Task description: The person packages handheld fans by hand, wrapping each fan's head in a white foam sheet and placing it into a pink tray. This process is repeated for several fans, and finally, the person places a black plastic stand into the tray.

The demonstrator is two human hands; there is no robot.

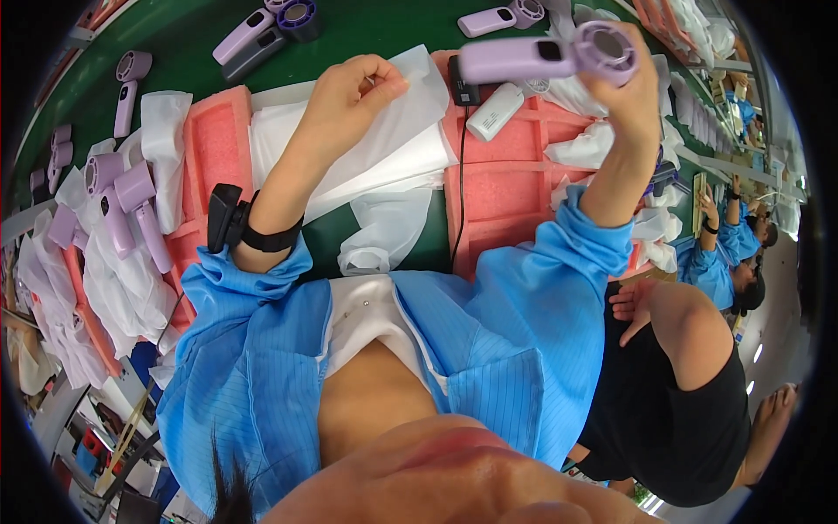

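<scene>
Fan (524,59) clasped in right grip (630,96), left grip (352,94) curled at film (422,77), pinch unclear, print (502,106) on white device (491,120) illegible

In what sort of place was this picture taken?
Probably a factory packing or assembly line: many matching purple fans, pink trays, and other workers in blue alongside.

Tabletop (375,37) open beyond sheets (384,157), cable (462,175) over tray (497,199)
</scene>
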